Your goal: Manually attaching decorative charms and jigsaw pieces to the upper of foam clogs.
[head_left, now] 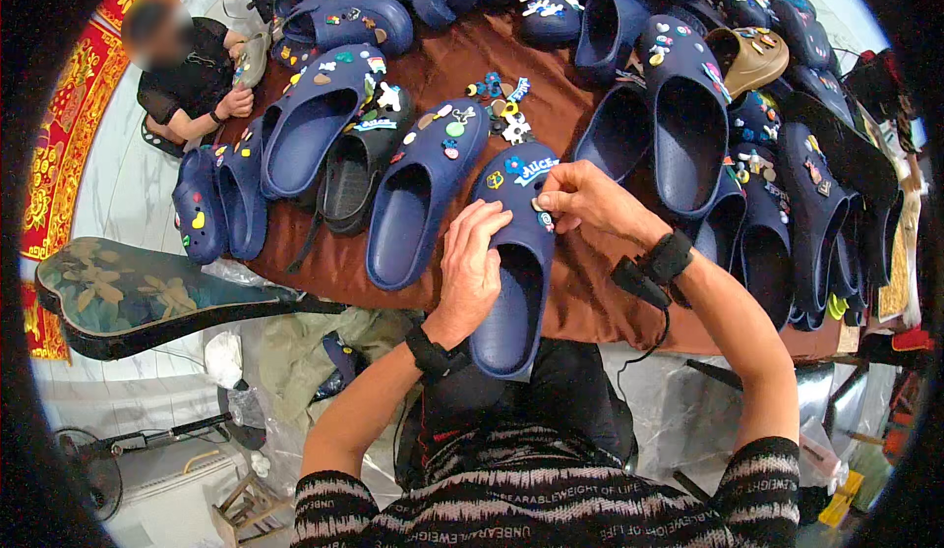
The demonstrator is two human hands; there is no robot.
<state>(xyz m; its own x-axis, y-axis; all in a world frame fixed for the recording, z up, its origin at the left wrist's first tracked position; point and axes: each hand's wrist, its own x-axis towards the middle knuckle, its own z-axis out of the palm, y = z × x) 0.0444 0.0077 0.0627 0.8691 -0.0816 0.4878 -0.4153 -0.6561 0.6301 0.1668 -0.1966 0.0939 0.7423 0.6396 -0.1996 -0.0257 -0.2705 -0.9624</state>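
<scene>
A navy blue clog lies in front of me at the table's near edge, its toe pointing away and its heel toward my lap. Colourful charms sit on its upper, among them a blue letter charm. My left hand grips the clog along its left side, fingers bent over the upper. With thumb and fingertips together, my right hand pinches a small charm at the upper's right side; the fingers partly hide it. Just beyond the toe, several loose charms lie on the brown cloth.
A brown cloth covers the table. Another decorated navy clog stands close on the left, a black one beyond it. Many more clogs crowd the far and right sides. A person at the far left handles a grey clog. A padded seat is at the left.
</scene>
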